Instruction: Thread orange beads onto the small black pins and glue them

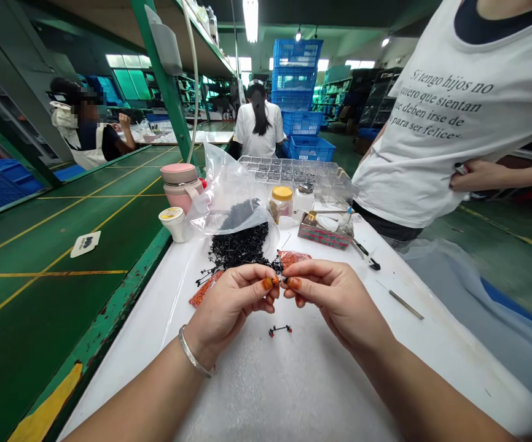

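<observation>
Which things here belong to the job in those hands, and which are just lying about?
Seem part of the job:
tiny piece between left hand and right hand
black parts pile
nearer orange bag, farther orange bag
black-and-orange piece below the hands

Probably just lying about:
pink mug
white tub
white card

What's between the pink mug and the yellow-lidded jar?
A clear plastic bag fills the stretch between the pink mug and the yellow-lidded jar, its lower edge by the black parts. The head view shows it.
</observation>
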### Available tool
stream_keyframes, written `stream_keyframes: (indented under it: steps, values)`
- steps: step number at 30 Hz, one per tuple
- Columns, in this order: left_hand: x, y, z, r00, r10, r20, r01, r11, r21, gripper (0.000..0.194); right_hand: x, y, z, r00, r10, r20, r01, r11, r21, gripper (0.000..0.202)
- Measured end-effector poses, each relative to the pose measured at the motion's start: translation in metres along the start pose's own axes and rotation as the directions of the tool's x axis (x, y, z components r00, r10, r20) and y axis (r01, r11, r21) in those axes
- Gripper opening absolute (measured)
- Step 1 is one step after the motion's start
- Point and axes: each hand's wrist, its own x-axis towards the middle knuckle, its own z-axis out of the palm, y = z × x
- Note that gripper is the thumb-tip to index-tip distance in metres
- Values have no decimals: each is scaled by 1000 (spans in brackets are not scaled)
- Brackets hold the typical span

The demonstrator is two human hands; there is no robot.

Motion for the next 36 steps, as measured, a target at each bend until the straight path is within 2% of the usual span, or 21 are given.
stream_keyframes:
  steps: [5, 8, 10, 12, 15, 18, 24, 27, 31, 33, 36]
  values:
    - [1, 5, -5, 1000, 16, -25, -15, 999, 46, 10, -3, -3, 1, 995, -55, -78, 43, 987, -155, 12]
    - [-2, 23, -15, 986, 145, -78, -139, 987, 74, 10, -3, -6, -1, 992, -102, -79, 62, 912, -405, 11]
    - [-7, 39, -23, 946, 305, -110, -302, 952, 44, 11, -2, -7, -4, 992, -117, -49, 66, 803, -592, 13]
    - [-13, 54, -30, 884, 450, -123, -455, 890, -15, 13, 0, -8, -8, 992, -126, -23, 71, 692, -719, 16]
    - [-19, 68, -34, 822, 557, -122, -567, 820, -75, 13, 2, -9, -15, 992, -127, -18, 63, 607, -792, 16]
    - [-19, 69, -33, 814, 567, -127, -579, 811, -89, 16, 4, -11, -20, 994, -99, -36, 26, 566, -824, 15]
    - [-14, 54, -28, 859, 511, -25, -509, 849, -140, 12, 6, -19, -29, 990, 105, 98, 47, 411, -911, 12]
    - [-11, 48, -26, 884, 467, -5, -462, 875, -142, 12, 2, -32, -45, 997, 70, 8, -16, 343, -939, 11]
    - [-9, 42, -25, 901, 433, 9, -428, 894, -137, 12, -15, -48, -65, 986, -72, -149, -122, 289, -950, 14]
    - [-9, 40, -25, 903, 430, 22, -422, 895, -143, 12, -24, -46, -65, 986, -87, -143, -115, 271, -956, 15]
    - [-9, 38, -25, 906, 421, 33, -412, 898, -151, 10, -35, -30, -51, 998, 46, -29, -42, 290, -956, 19]
